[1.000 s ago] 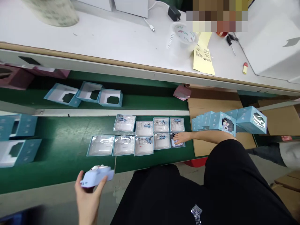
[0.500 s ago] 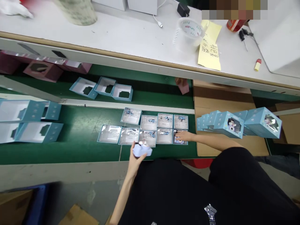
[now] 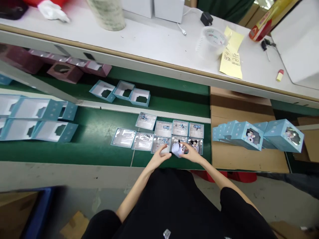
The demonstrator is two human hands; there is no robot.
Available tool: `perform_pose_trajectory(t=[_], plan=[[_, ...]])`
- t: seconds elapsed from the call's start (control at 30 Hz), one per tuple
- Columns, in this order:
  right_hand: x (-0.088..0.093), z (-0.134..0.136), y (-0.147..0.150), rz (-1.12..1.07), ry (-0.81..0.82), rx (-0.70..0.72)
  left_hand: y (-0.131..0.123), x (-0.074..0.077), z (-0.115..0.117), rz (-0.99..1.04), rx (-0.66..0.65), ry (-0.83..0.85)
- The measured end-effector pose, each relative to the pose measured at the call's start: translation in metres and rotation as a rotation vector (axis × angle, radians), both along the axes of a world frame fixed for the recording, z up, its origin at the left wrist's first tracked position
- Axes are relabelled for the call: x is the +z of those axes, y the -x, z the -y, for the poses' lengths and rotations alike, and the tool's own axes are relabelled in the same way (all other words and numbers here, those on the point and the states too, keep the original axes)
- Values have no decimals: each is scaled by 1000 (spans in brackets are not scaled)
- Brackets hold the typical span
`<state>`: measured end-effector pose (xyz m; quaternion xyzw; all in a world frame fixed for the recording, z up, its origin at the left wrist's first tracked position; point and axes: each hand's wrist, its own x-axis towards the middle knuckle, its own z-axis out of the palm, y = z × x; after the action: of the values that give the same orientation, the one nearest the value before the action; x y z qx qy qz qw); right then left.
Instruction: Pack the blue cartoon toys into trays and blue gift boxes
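My right hand (image 3: 192, 154) is closed on a small lavender toy camera (image 3: 177, 150) with a round lens, holding it over the front row of blue-rimmed boxes. Just left of it is my left hand (image 3: 158, 158), its thumb and fingers apart and holding nothing. Beneath my hands are open boxes with clear plastic inserts, such as the front box (image 3: 159, 145), which my left fingers partly cover. In the rightmost front box (image 3: 196, 144) sits a black mouse-eared figure. Several other boxes hold small blue parts, like the back-right box (image 3: 196, 130).
Blue box lids (image 3: 53, 131) are stacked at left, with three more (image 3: 140, 97) farther back. Packed blue boxes (image 3: 246, 136) stand on cardboard (image 3: 229, 159) at right. A raised white shelf (image 3: 159, 43) runs across, bearing a tape roll (image 3: 211, 39) and yellow note (image 3: 231, 59).
The toy camera has moved right, passing from my left hand to my right. My right hand has left the rightmost front box, showing the figure there. My left hand has opened.
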<state>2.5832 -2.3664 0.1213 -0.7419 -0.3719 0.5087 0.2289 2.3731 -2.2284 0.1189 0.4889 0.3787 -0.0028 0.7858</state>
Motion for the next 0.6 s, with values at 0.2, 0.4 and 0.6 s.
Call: perform_pose_trajectory(t=[0.2, 0.4, 0.6], plan=[[-41, -23, -22, 473, 175, 367, 77, 41, 15, -232, 529, -257], [-90, -33, -23, 552, 121, 800, 209, 108, 136, -570, 1301, -385], [-88, -40, -39, 594, 141, 923, 272, 156, 312, -958, 1995, -386]])
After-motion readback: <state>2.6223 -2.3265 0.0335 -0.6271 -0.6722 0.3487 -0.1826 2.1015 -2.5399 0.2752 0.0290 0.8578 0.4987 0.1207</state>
